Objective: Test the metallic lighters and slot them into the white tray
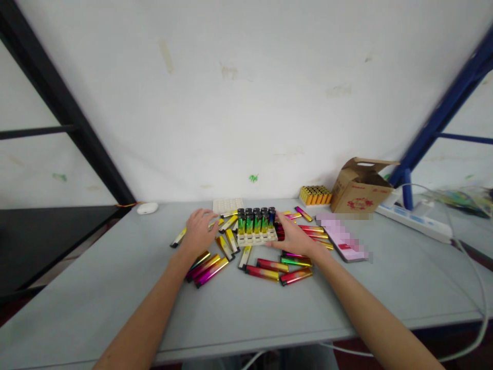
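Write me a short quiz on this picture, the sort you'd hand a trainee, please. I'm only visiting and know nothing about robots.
1. Which hand touches the white rack that holds the upright lighters?
A) left
B) right
C) neither
2. True or false: the cardboard box on the table stands with its top open.
3. Where is the left hand, compared with the rack?

Key:
1. B. The right hand is at the rack's right end.
2. True.
3. To the left of the rack and apart from it, at the loose lighters; whether it grips one is hard to tell.
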Demonstrator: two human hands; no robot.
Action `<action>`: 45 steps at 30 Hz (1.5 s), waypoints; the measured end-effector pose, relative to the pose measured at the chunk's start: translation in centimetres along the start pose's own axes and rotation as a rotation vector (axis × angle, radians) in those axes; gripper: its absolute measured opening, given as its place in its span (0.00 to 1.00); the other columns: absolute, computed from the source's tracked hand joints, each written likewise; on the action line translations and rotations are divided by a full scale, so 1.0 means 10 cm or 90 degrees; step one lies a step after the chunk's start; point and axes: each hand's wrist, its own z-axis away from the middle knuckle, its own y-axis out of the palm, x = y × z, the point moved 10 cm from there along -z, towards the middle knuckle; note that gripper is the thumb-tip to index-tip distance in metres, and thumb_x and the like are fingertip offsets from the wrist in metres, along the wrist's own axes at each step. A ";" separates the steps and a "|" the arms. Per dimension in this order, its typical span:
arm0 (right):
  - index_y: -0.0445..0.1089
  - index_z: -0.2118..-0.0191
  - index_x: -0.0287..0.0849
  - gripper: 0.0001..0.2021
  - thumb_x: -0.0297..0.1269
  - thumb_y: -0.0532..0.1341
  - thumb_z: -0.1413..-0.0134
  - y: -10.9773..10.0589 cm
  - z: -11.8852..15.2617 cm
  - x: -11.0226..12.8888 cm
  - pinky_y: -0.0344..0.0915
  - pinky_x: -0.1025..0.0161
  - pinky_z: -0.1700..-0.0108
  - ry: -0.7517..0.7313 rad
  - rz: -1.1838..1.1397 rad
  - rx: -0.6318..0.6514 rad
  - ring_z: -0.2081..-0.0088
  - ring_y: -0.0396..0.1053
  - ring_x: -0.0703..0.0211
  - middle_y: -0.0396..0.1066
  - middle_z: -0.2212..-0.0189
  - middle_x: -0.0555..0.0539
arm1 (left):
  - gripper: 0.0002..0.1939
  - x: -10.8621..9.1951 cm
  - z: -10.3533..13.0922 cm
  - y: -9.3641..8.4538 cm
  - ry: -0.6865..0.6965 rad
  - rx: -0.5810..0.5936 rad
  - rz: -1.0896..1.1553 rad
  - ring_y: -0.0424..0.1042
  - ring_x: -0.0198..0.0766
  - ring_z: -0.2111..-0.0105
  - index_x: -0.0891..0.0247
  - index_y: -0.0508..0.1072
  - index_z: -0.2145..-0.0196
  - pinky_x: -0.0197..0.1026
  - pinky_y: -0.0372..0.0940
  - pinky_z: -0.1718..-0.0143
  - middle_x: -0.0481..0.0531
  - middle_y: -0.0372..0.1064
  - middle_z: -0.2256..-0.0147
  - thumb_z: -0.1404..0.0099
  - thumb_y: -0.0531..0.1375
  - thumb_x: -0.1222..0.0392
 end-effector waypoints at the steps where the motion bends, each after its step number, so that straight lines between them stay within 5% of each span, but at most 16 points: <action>1: 0.51 0.35 0.39 0.46 0.52 0.68 0.57 0.01 0.00 0.00 0.54 0.44 0.38 0.001 -0.001 0.002 0.39 0.57 0.41 0.57 0.39 0.33 | 0.17 0.03 0.00 0.00 -0.011 -0.008 -0.006 0.65 0.52 0.51 0.62 0.76 0.60 0.55 0.57 0.43 0.61 0.71 0.56 0.38 0.51 0.56; 6: 0.56 0.39 0.36 0.41 0.53 0.66 0.55 0.03 -0.01 -0.02 0.56 0.43 0.40 0.016 0.026 0.010 0.41 0.60 0.39 0.62 0.42 0.31 | 0.16 0.14 0.00 -0.03 -0.061 -0.036 -0.015 0.66 0.50 0.51 0.59 0.77 0.61 0.56 0.56 0.43 0.57 0.71 0.56 0.38 0.50 0.59; 16: 0.58 0.40 0.36 0.39 0.56 0.64 0.53 0.01 -0.03 0.10 0.57 0.45 0.41 -0.020 0.053 0.020 0.42 0.61 0.39 0.63 0.43 0.32 | 0.18 0.08 -0.01 0.07 -0.057 0.030 -0.004 0.69 0.49 0.53 0.65 0.76 0.61 0.52 0.59 0.46 0.60 0.74 0.57 0.37 0.47 0.60; 20: 0.61 0.42 0.35 0.31 0.53 0.57 0.43 -0.24 -0.03 -0.03 0.57 0.47 0.41 0.024 0.048 -0.041 0.42 0.61 0.43 0.63 0.43 0.32 | 0.17 0.03 0.04 0.13 -0.082 0.083 -0.031 0.70 0.46 0.52 0.62 0.76 0.60 0.49 0.61 0.47 0.56 0.75 0.55 0.39 0.49 0.63; 24: 0.72 0.59 0.38 0.17 0.44 0.51 0.37 -0.61 -0.02 -0.18 0.61 0.53 0.49 0.064 0.067 -0.130 0.55 0.68 0.50 0.73 0.59 0.38 | 0.15 -0.07 0.07 0.16 -0.084 0.120 -0.064 0.70 0.46 0.51 0.59 0.76 0.60 0.49 0.61 0.48 0.53 0.75 0.55 0.39 0.51 0.62; 27: 0.72 0.69 0.38 0.14 0.43 0.56 0.42 -0.62 0.00 -0.19 0.61 0.61 0.64 0.099 0.057 -0.037 0.69 0.66 0.58 0.70 0.73 0.46 | 0.15 -0.12 0.07 0.13 -0.075 0.108 -0.052 0.70 0.46 0.52 0.59 0.76 0.61 0.49 0.61 0.48 0.54 0.75 0.56 0.39 0.51 0.61; 31: 0.74 0.66 0.40 0.14 0.45 0.66 0.54 -0.17 0.18 -0.02 0.49 0.68 0.76 0.130 -0.032 0.297 0.79 0.53 0.67 0.57 0.82 0.56 | 0.15 -0.22 0.08 0.13 -0.041 0.110 -0.017 0.69 0.47 0.50 0.60 0.75 0.59 0.51 0.59 0.46 0.55 0.74 0.54 0.38 0.51 0.58; 33: 0.75 0.64 0.41 0.15 0.44 0.69 0.58 -0.04 0.26 0.07 0.47 0.68 0.76 0.126 -0.019 0.375 0.79 0.52 0.68 0.56 0.81 0.57 | 0.15 -0.28 0.09 0.13 -0.030 0.113 -0.010 0.68 0.48 0.49 0.60 0.75 0.58 0.53 0.57 0.44 0.55 0.73 0.53 0.39 0.52 0.57; 45: 0.78 0.62 0.45 0.17 0.43 0.71 0.62 0.03 0.21 0.13 0.51 0.67 0.74 0.113 0.061 0.340 0.75 0.61 0.64 0.67 0.76 0.52 | 0.18 -0.40 0.12 0.18 -0.005 0.125 0.001 0.68 0.52 0.49 0.62 0.74 0.57 0.63 0.51 0.42 0.59 0.72 0.52 0.36 0.52 0.50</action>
